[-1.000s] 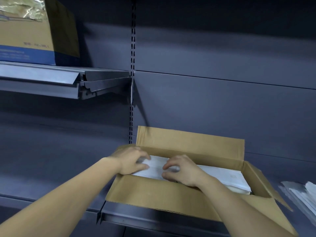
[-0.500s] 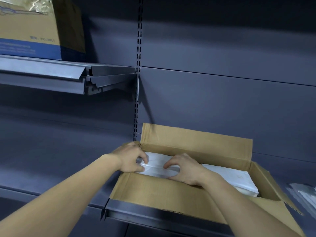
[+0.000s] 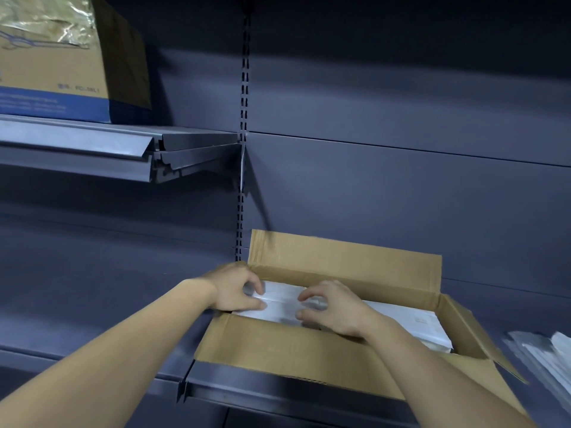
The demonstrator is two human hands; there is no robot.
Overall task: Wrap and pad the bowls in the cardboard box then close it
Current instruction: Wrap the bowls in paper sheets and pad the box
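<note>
At lower centre, the left hand (image 3: 238, 288) and right hand (image 3: 332, 307) pinch thin white padding sheet (image 3: 401, 319) inside the open cardboard box (image 3: 293, 350); it looks light, soft, best held by edges.

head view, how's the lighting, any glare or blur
Head view: dim, bluish light; glare on the plastic over the upper box; hard shadow right of the shelf upright; both hands and the white padding slightly soft; the packets at the right edge smeared, wide-angle bend in the shelf lines.
</note>
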